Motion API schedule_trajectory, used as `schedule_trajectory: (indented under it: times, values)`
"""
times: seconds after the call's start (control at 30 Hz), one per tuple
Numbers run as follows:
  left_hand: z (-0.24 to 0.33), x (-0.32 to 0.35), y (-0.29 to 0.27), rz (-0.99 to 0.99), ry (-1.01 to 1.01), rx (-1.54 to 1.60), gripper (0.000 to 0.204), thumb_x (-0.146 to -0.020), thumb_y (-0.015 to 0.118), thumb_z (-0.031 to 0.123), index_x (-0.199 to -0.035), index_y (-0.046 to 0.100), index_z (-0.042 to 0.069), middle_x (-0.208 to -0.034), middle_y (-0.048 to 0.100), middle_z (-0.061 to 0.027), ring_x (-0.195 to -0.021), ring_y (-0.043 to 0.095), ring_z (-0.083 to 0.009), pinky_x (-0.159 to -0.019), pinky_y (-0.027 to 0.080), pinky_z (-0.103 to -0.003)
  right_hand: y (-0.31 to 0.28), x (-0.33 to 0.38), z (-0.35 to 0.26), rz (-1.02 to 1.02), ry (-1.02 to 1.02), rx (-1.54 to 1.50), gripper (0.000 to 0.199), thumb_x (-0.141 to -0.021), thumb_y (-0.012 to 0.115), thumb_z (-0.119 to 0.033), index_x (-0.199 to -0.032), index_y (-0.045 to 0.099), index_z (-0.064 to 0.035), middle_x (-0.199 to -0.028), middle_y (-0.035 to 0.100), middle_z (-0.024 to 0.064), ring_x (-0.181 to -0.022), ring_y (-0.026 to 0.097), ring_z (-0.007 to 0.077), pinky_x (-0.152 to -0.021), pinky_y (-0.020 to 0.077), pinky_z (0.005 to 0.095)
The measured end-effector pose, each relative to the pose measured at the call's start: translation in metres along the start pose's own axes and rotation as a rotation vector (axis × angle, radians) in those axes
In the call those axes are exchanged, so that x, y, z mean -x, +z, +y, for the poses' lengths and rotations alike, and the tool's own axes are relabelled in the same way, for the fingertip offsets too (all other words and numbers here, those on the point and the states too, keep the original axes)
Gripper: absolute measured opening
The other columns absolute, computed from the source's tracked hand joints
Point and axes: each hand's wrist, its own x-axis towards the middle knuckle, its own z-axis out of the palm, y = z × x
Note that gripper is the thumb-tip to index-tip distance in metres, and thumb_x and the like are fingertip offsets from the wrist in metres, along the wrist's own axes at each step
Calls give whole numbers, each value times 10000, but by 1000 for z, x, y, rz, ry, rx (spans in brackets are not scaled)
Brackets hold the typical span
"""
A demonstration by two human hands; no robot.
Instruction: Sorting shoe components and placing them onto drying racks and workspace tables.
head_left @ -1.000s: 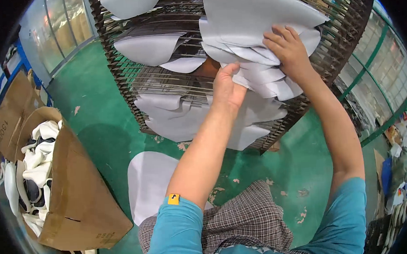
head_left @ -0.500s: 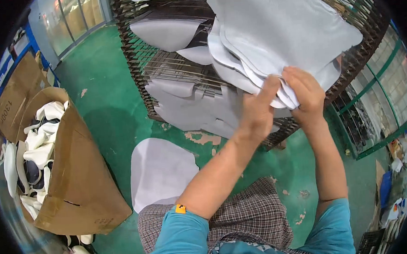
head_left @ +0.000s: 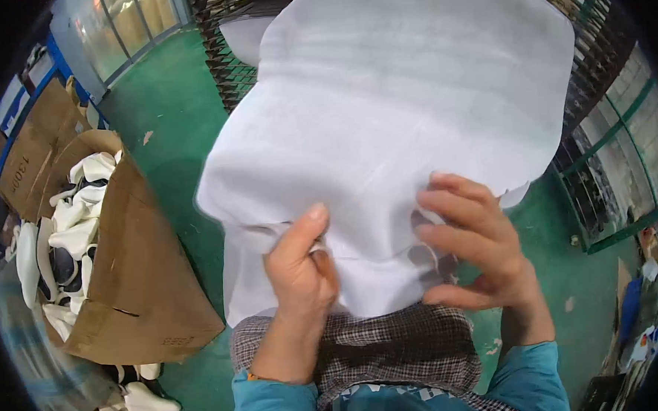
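Note:
A large, soft white sheet point(head_left: 385, 135) with rounded edges is spread out in front of me and droops toward my lap. It fills the middle of the view. My left hand point(head_left: 301, 270) is closed on its near left edge, thumb on top. At the near right edge my right hand point(head_left: 484, 246) has its fingers apart, over or just touching the sheet; contact is hard to tell. Another white piece point(head_left: 247, 280) shows below the sheet on the left, partly hidden. The checked apron point(head_left: 359, 356) lies beneath my hands.
Behind the sheet stands a dark metal mesh rack point(head_left: 222, 81), mostly covered. On the left a tall cardboard box point(head_left: 154, 281) holds several white and black saddle-shaped pieces point(head_left: 77, 230); more such pieces point(head_left: 142, 405) lie below it. A green-framed mesh panel point(head_left: 609, 161) stands right.
The white sheets bunched in both hands at the rack have come nearer and spread flat. My hands have moved down and apart; the right has loosened its grip.

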Motion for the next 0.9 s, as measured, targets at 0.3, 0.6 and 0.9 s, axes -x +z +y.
schedule_trajectory:
  times: [0.3, 0.6, 0.9]
  values:
    - [78, 45, -23, 17, 17, -227, 265, -797, 470, 51, -1053, 440, -8, -1029, 504, -142, -932, 514, -210, -834, 439, -323, 88, 31, 47, -118, 178, -722, 625, -714, 634, -292, -1225, 385, -33, -1218, 417, 161, -1114, 398, 271, -938, 302, 369]
    - [38, -27, -122, 408, -81, -378, 322, -687, 558, -78, -991, 485, 0, -842, 542, -89, -640, 533, -177, -530, 452, -274, 192, 42, 96, -293, 792, -941, 417, -876, 425, -303, -1200, 413, -41, -1067, 524, 108, -932, 501, 156, -813, 407, 292]
    - [100, -12, -67, 302, 69, -194, 249, -704, 563, -41, -946, 503, -50, -890, 570, -137, -821, 571, -235, -773, 478, -338, 237, 27, 124, -56, 900, -1059, 428, -861, 425, -364, -1126, 500, -36, -1058, 547, 69, -947, 510, 169, -838, 378, 276]
